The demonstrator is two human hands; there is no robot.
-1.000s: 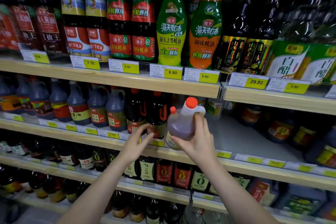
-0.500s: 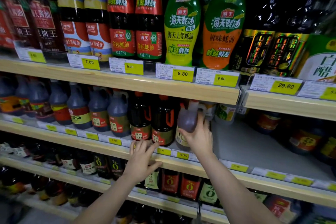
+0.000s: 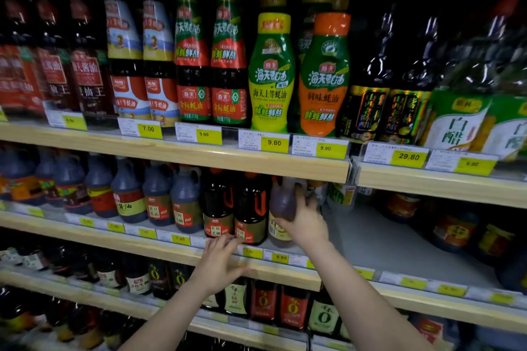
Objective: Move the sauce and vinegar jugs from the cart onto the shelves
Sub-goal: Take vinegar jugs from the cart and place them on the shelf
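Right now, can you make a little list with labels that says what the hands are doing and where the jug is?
place: shop shelves with sauce bottles
right hand: grips the brownish jug
jug spot: on the middle shelf, just right of two dark bottles with red handles
left hand: fingers spread, holds nothing, in front of the shelf's front edge
space to the right of the jug: bare shelf
price tag below jug: 6.90

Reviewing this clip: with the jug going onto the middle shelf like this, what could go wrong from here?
The right hand grips the vinegar jug right beside a dark soy sauce jug; pushing it in could knock that neighbour. The jug sits near the shelf edge, so releasing the grip early might let it tip out. The open left hand supports nothing.
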